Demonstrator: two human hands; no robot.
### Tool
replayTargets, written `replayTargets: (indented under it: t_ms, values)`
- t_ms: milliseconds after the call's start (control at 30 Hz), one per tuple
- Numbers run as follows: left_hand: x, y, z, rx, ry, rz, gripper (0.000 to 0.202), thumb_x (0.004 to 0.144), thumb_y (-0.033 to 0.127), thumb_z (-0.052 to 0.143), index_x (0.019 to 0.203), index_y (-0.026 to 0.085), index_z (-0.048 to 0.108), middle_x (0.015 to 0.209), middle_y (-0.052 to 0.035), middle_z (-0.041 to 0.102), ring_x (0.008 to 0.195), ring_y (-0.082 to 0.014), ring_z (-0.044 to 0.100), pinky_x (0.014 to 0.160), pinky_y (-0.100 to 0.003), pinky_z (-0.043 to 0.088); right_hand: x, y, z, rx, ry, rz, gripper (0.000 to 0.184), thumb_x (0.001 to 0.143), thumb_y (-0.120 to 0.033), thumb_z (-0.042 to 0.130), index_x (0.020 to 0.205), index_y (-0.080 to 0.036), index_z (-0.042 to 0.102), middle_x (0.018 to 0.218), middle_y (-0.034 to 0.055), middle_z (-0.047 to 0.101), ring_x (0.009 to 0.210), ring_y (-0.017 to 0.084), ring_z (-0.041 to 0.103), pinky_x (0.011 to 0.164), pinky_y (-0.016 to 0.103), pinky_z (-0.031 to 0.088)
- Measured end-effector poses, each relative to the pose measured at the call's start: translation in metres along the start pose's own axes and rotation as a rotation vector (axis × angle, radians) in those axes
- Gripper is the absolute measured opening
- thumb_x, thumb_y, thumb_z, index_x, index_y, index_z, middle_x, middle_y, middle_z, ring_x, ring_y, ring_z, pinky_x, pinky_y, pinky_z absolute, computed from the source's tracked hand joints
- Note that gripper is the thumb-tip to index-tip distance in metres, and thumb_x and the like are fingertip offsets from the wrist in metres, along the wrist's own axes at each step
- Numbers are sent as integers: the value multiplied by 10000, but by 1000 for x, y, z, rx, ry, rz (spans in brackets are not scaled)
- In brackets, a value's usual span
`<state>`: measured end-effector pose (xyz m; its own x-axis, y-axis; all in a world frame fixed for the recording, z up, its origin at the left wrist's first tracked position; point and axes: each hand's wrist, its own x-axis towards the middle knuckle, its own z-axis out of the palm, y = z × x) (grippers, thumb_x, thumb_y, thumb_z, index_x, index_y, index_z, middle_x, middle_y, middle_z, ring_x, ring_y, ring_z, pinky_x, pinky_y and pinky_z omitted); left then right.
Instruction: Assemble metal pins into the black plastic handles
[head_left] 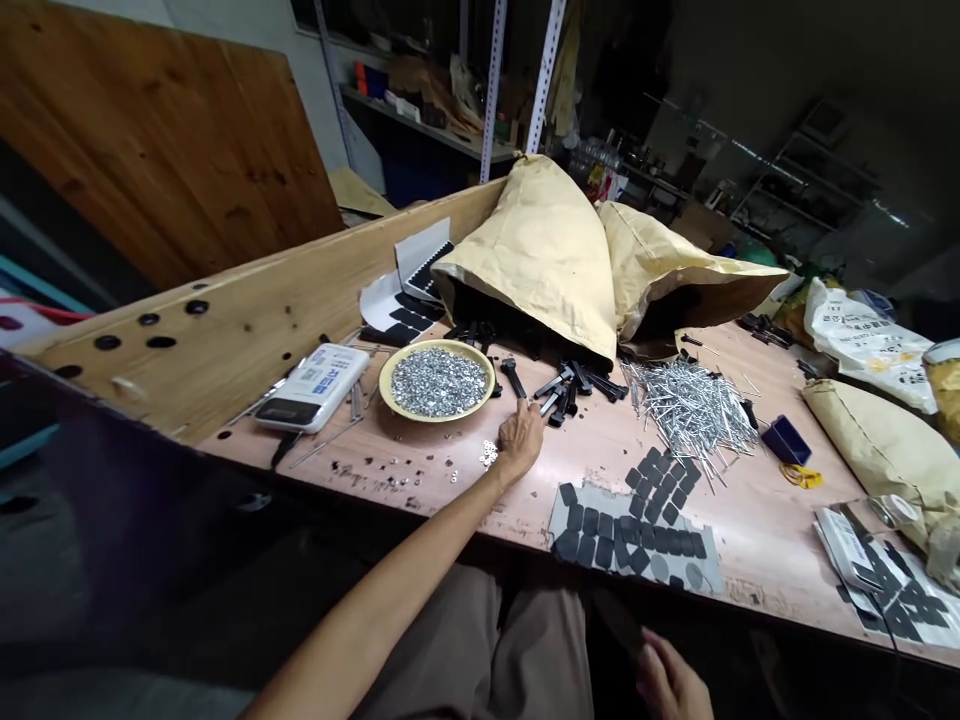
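My left hand [521, 437] reaches over the table with its fingers curled together, against a loose pile of black plastic pieces [576, 385], some with shiny metal parts. What its fingertips hold, if anything, is hidden. Right beside this hand lies a small cluster of metal washers [488, 454]. To its left stands a yellow bowl [384, 397] filled with small metal parts. My right hand [673, 682] is low, below the table edge, its fingers closed around a long dark thing [624, 625] too dim to name.
Two large paper sacks [536, 240] lie open-mouthed behind the black pieces. A heap of metal pins [694, 408] lies to the right, near a blue box [785, 441]. A sheet of black pads [716, 575] lies at the front edge, and a white scale [319, 380] at left.
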<state>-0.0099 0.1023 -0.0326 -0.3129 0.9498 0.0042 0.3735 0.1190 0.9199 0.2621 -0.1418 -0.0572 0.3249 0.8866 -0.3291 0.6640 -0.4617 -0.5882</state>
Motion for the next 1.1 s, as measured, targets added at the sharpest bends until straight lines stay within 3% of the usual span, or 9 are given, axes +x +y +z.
replayTargets:
  t_ms: [200,300,433,567,667,767,867,933,1100]
  values:
    - [4,-4,-5,-242,-74,-80,102,785,222,557,840,141,583,724,-55,646,639,-165,643,542,-245,493,67,-137,-13,142,49,-332,463,783,-603,468,911,-200,656,822,89,672,640,213,645,641,315,496]
    - [6,-1,-9,-371,-98,-94,119,790,231,524,862,136,531,698,-39,655,589,-138,653,555,-242,526,120,-206,13,34,-22,-517,299,841,-485,471,825,-214,597,824,72,641,617,185,619,617,295,459]
    - [15,1,-8,-551,-101,-97,87,794,236,496,797,149,503,682,-43,653,622,-169,676,622,-290,556,164,-262,65,-237,112,-417,226,825,-429,565,808,-209,518,818,87,614,779,226,611,613,272,412]
    - [22,-7,-2,-266,-11,189,176,824,225,457,900,145,594,846,-115,697,886,-264,668,789,-403,533,177,-267,83,-386,170,-390,196,829,-376,564,862,-189,517,907,130,609,839,247,606,623,286,407]
    - [22,-16,5,86,-16,578,429,787,39,367,1122,181,593,1225,-109,608,1268,-272,436,1031,-486,356,180,-252,65,-341,123,-444,102,764,-216,600,843,-196,538,866,83,619,797,222,606,648,296,425]
    - [19,-21,12,262,-131,741,527,763,-18,341,1169,211,585,1224,-82,613,1282,-254,411,1082,-532,256,181,-240,37,-137,16,-596,116,714,-145,595,807,-204,558,794,31,625,751,192,603,680,304,453]
    - [18,-21,16,114,-161,625,382,791,37,393,1040,204,630,988,-75,681,1028,-222,584,1040,-497,338,184,-242,17,72,-107,-599,137,773,-266,563,891,-196,570,769,24,616,660,173,594,624,310,480]
    - [19,-18,16,-107,-109,395,263,811,117,450,987,196,629,879,-63,666,867,-204,621,906,-423,470,191,-249,16,123,-27,-551,229,829,-360,494,961,-181,548,831,48,601,635,165,577,589,313,482]
    - [26,-9,12,-523,-146,-103,329,785,387,565,972,125,633,590,9,572,515,-151,579,558,-297,527,213,-258,43,-202,127,-460,198,790,-345,558,916,-195,531,888,58,598,801,211,552,722,360,456]
